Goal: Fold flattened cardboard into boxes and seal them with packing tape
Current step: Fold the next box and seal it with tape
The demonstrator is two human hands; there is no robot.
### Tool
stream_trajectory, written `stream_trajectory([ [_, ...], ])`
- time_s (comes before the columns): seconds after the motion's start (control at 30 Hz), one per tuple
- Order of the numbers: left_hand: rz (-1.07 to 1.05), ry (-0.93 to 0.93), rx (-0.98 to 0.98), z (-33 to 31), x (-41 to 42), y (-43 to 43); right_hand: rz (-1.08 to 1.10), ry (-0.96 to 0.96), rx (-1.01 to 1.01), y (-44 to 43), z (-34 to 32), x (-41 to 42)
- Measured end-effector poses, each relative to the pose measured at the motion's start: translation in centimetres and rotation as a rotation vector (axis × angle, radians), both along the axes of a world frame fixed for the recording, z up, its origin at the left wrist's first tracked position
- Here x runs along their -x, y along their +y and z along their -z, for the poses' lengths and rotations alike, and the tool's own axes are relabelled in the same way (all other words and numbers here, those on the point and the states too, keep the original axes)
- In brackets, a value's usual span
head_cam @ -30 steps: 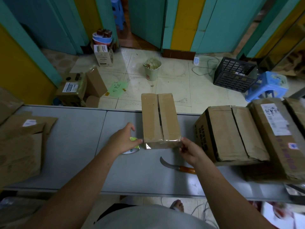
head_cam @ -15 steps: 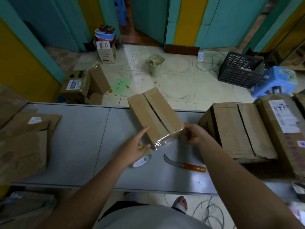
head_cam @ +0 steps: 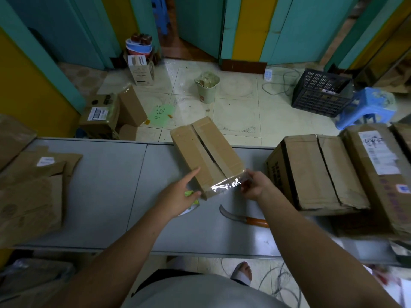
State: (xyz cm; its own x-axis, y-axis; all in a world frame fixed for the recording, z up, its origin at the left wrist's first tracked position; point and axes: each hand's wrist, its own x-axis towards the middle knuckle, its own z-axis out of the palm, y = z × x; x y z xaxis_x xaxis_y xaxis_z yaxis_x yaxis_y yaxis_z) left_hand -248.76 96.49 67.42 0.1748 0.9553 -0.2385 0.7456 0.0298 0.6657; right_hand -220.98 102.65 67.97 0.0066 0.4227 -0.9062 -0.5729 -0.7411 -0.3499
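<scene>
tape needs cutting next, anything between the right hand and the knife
Nothing visible. The knife lies on the table just below the right hand, which pinches the tape at the box corner; its handle runs under the forearm.

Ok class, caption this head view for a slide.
Right hand pinches clear tape on the small cardboard box; left hand touches its side.

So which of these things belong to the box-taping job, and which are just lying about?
Job: small box, tape strip pinched by right hand, tape roll by left hand, flat cardboard waiting.
Lying about: knife, big boxes, bucket, crate, stool.
</scene>
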Motion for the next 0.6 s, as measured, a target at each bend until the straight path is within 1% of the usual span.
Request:
stream_trajectory([
  [0.03, 0.007, 0.002, 0.000, 0.0, 0.1, 0.1, 0.025, -0.041, -0.035, -0.4, 0.0, -0.1],
  [0.07, 0.012, 0.004, 0.001, 0.0, 0.2, 0.2, -0.006, -0.158, -0.092, -1.1, 0.2, -0.3],
  [0.1, 0.017, 0.006, 0.002, -0.1, 0.3, 0.3, -0.105, -0.358, -0.164, -2.1, 0.5, -0.8],
  [0.17, 0.038, 0.008, 0.018, 0.0, 0.6, 0.4, -0.476, -0.801, -0.358, -5.1, 1.2, -2.0],
  [0.2, 0.053, -0.001, 0.037, 0.0, 0.8, 0.4, -0.698, -0.931, -0.447, -6.9, 1.6, -2.6],
  [0.23, 0.066, -0.018, 0.062, 0.0, 0.9, 0.5, -0.915, -0.998, -0.500, -8.7, 1.8, -3.2],
  [0.27, 0.076, -0.043, 0.090, 0.0, 1.1, 0.5, -1.114, -1.072, -0.522, -10.1, 2.2, -3.8],
  [0.3, 0.085, -0.072, 0.119, -0.1, 1.3, 0.6, -1.263, -1.146, -0.542, -11.2, 2.6, -4.2],
  [0.33, 0.090, -0.102, 0.152, -0.2, 1.5, 0.6, -1.343, -1.207, -0.545, -12.0, 3.0, -4.4],
  [0.43, 0.101, -0.172, 0.238, -0.9, 2.0, 0.7, -1.344, -1.271, -0.566, -12.9, 3.6, -4.3],
  [0.5, 0.104, -0.189, 0.237, -1.3, 2.1, 0.8, -1.357, -1.252, -0.579, -13.1, 3.4, -4.2],
  [0.6, 0.098, -0.200, 0.216, -1.7, 2.0, 0.8, -1.321, -1.140, -0.669, -14.1, 2.3, -4.5],
])
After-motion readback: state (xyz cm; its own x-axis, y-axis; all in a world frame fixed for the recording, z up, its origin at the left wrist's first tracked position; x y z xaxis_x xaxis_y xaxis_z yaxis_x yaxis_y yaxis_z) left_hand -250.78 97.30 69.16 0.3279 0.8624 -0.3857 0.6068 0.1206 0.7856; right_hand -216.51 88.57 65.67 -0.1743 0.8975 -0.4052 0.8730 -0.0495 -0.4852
